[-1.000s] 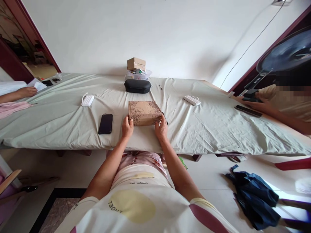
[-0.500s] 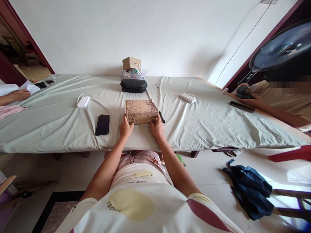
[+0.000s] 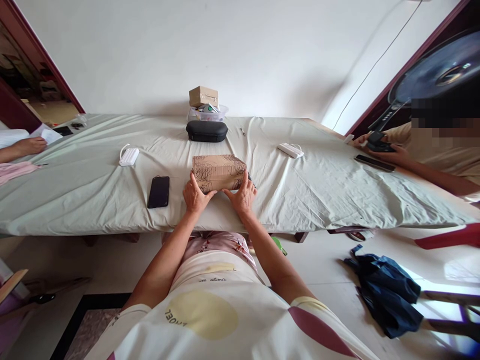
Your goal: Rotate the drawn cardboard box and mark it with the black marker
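Observation:
A brown cardboard box [image 3: 218, 169] with line drawings printed on it sits near the front edge of the cloth-covered table [image 3: 93, 200]. My left hand [image 3: 195, 196] grips its near left corner, thumb on the front face. My right hand [image 3: 243, 195] holds the near right side, fingers spread against the front. The near edge of the box looks slightly raised off the cloth. A black pen is mostly hidden behind my right hand.
A black phone [image 3: 158, 191] lies left of the box, a white pouch [image 3: 128, 156] beyond it. A black case [image 3: 206, 131] and a small carton [image 3: 203, 96] on a plastic tub stand at the back. People sit at both table ends; a fan [image 3: 435, 75] stands right.
Both my hands have slid inward along the front of the box, and its near edge has tipped up a little. The person on the right has shifted a dark object in their hands.

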Demonstrator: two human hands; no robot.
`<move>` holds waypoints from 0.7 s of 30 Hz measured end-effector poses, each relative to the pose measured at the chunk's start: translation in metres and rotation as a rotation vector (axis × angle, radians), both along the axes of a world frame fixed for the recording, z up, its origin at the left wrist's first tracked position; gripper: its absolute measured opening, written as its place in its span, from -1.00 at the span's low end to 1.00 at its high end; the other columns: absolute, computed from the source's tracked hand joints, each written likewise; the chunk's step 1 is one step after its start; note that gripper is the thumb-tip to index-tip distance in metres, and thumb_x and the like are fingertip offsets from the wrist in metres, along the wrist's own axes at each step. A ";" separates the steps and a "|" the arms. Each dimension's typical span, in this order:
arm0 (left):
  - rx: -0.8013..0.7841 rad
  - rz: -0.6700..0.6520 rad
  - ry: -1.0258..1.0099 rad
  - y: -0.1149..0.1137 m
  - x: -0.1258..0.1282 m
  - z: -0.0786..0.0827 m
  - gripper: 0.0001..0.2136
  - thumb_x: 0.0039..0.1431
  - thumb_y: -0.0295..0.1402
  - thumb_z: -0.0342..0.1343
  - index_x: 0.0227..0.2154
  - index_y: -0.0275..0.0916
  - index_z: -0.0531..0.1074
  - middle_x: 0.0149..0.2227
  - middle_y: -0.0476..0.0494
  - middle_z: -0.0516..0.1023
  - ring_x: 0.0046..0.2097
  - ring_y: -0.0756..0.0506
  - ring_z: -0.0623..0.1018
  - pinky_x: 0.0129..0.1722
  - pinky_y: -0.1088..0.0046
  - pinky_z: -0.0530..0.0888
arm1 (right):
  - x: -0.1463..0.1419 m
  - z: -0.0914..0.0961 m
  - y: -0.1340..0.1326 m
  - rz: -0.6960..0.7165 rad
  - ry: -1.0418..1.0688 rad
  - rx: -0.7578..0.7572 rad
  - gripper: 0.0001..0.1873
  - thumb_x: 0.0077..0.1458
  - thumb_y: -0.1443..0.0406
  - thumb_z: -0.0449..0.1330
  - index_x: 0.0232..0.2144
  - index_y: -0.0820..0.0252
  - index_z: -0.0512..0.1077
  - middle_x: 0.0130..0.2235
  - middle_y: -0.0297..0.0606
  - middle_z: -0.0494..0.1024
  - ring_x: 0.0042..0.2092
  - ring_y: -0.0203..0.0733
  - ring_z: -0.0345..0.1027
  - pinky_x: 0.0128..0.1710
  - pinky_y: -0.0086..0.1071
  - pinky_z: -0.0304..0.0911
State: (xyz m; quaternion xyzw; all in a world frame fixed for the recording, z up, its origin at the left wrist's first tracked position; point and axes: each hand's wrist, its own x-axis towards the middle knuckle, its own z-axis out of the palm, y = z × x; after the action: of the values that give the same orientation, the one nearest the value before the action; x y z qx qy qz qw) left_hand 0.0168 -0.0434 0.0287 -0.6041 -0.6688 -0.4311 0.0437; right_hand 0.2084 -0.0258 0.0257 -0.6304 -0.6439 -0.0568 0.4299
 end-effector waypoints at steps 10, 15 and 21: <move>0.139 -0.040 -0.166 0.008 -0.010 -0.007 0.11 0.04 0.16 0.34 0.44 -0.44 -0.04 0.25 -0.64 0.39 0.22 -0.48 0.48 0.18 0.03 0.43 | 0.011 -0.010 0.014 0.190 0.168 0.154 -0.11 0.25 -0.04 0.21 0.45 0.15 0.01 0.11 0.07 0.47 0.10 0.13 0.37 0.19 0.12 0.27; 0.321 -0.031 -0.294 0.012 -0.018 -0.014 -0.16 0.17 0.21 0.19 0.29 -0.37 0.23 0.08 -0.48 0.53 0.07 -0.31 0.58 0.10 0.18 0.48 | 0.013 -0.010 0.016 0.276 0.372 0.333 -0.35 0.33 0.04 0.12 0.37 0.08 0.19 0.03 -0.04 0.52 -0.01 -0.02 0.44 0.11 0.01 0.40; 0.441 -0.038 -0.378 0.015 -0.025 -0.019 -0.48 0.36 0.13 -0.03 -0.07 -0.28 0.45 -0.16 -0.32 0.57 -0.10 -0.20 0.60 0.01 0.21 0.49 | 0.010 -0.008 0.015 0.282 0.565 0.469 -0.47 0.37 0.03 0.04 0.27 0.09 0.31 -0.03 -0.10 0.53 -0.04 -0.12 0.48 0.03 -0.15 0.46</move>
State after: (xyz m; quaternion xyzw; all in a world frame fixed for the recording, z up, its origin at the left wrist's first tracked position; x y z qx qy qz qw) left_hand -0.0086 -0.0284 0.0102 -0.5017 -0.5437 -0.6717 0.0406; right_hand 0.2179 -0.0111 0.0175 -0.4112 -0.5501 0.0332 0.7261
